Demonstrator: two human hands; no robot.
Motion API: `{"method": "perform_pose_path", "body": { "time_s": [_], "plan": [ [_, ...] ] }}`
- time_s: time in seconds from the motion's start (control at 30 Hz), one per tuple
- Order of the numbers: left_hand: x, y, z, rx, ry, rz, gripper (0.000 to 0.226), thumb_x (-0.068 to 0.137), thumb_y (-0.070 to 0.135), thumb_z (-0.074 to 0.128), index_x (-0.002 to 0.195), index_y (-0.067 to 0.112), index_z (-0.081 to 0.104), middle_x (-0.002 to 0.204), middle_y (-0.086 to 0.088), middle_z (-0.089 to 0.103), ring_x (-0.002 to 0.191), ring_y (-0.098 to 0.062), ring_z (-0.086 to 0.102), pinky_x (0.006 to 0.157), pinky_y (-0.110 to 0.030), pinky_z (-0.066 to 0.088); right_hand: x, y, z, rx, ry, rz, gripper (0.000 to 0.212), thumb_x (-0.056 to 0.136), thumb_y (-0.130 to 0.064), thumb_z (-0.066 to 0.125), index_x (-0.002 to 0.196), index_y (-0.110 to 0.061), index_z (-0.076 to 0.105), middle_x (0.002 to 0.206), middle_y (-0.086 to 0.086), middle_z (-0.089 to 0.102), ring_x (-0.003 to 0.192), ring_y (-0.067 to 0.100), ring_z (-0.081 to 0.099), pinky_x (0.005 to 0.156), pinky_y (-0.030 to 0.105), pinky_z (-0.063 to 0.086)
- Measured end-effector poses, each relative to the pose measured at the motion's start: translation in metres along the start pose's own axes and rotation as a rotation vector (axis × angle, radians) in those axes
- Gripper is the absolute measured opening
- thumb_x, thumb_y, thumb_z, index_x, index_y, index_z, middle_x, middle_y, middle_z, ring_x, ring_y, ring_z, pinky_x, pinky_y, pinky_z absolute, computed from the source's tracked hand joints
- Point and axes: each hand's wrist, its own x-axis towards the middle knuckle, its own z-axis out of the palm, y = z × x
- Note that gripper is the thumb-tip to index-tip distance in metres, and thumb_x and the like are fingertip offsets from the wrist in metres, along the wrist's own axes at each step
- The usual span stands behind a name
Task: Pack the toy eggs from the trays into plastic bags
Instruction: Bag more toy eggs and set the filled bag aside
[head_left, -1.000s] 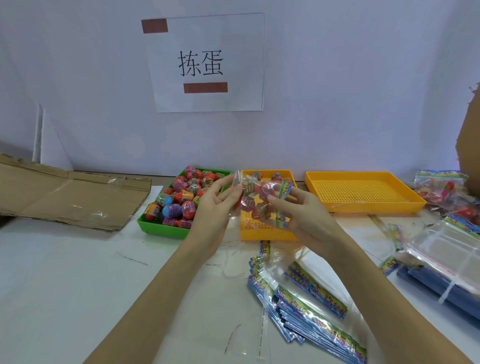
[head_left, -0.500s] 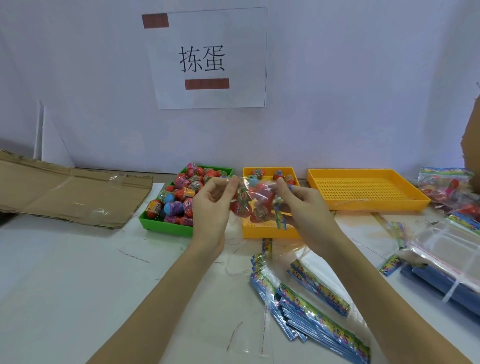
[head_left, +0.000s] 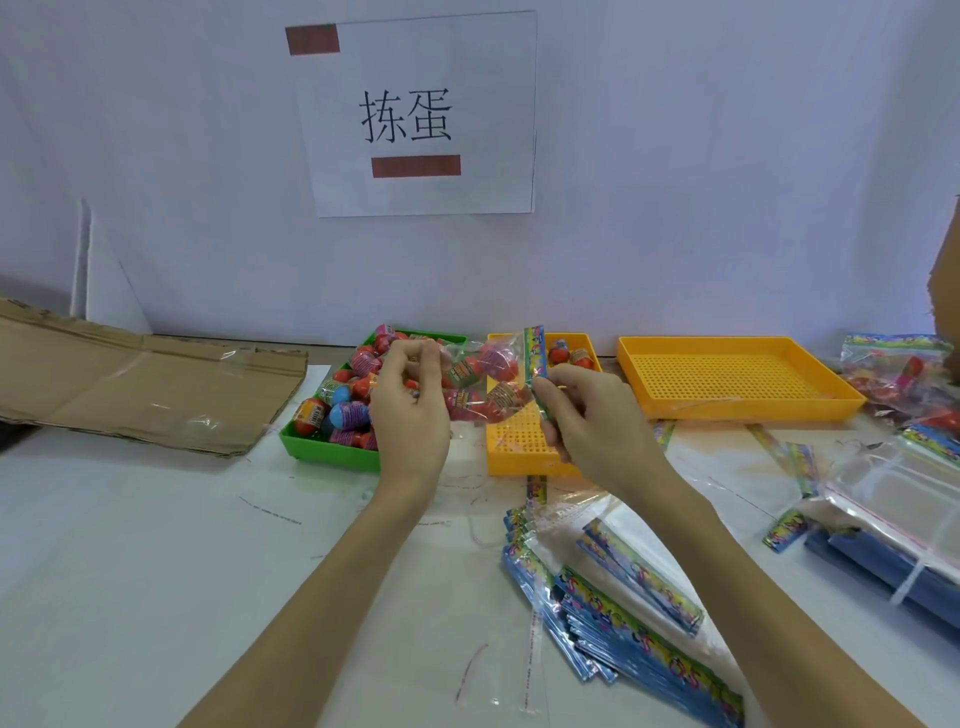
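I hold a clear plastic bag (head_left: 480, 384) with several toy eggs inside, lifted above the trays. My left hand (head_left: 410, 410) pinches its left end. My right hand (head_left: 587, 421) pinches the colourful printed header strip at its right end. Behind my left hand stands a green tray (head_left: 322, 449) heaped with several red, pink and blue toy eggs (head_left: 343, 408). The small yellow tray (head_left: 519, 457) under the bag has two eggs (head_left: 569, 354) at its far end.
A large empty yellow tray (head_left: 737, 376) sits at the right. A stack of flat printed bags (head_left: 623, 597) lies near my right forearm. Filled bags (head_left: 904, 369) and clear sleeves (head_left: 893, 493) occupy the far right. Flattened cardboard (head_left: 140, 384) lies at the left.
The bag's header strip swung up to stand upright at the right end, my right hand shifting down and right along it. My left hand stayed at the left end.
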Motion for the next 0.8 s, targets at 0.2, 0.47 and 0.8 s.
{"method": "perform_pose_path", "body": {
  "time_s": [0.2,0.47,0.8],
  "plan": [
    [-0.008,0.001,0.001,-0.049,-0.122,-0.076,0.022,0.111,0.030,0.047,0.095,0.019,0.055,0.071,0.005,0.055,0.046,-0.017,0.051,0.041,-0.028,0.044,0.000,0.005,-0.003,0.034,0.112,0.069,0.042,0.109,-0.031,0.048,0.074,-0.012,0.060,0.047,-0.003,0.055,0.038,0.010,0.051,0.044,0.022,0.041],
    [-0.010,0.006,0.000,-0.089,-0.504,-0.147,0.043,0.100,0.050,0.057,0.090,0.011,0.069,0.078,-0.013,0.068,0.062,-0.020,0.063,0.049,-0.025,0.047,0.004,0.005,-0.011,0.217,0.077,0.044,0.055,0.104,-0.043,0.054,0.055,-0.022,0.046,0.047,0.000,0.045,0.039,0.018,0.042,0.043,0.024,0.034],
    [-0.016,0.005,0.005,-0.033,-0.326,-0.010,0.024,0.108,0.032,0.055,0.098,0.018,0.073,0.069,0.014,0.066,0.052,-0.004,0.060,0.040,-0.013,0.040,0.006,0.004,-0.013,0.212,0.069,0.114,0.048,0.101,-0.054,0.051,0.079,-0.013,0.062,0.053,-0.002,0.055,0.045,0.018,0.049,0.043,0.023,0.036]
  ]
}}
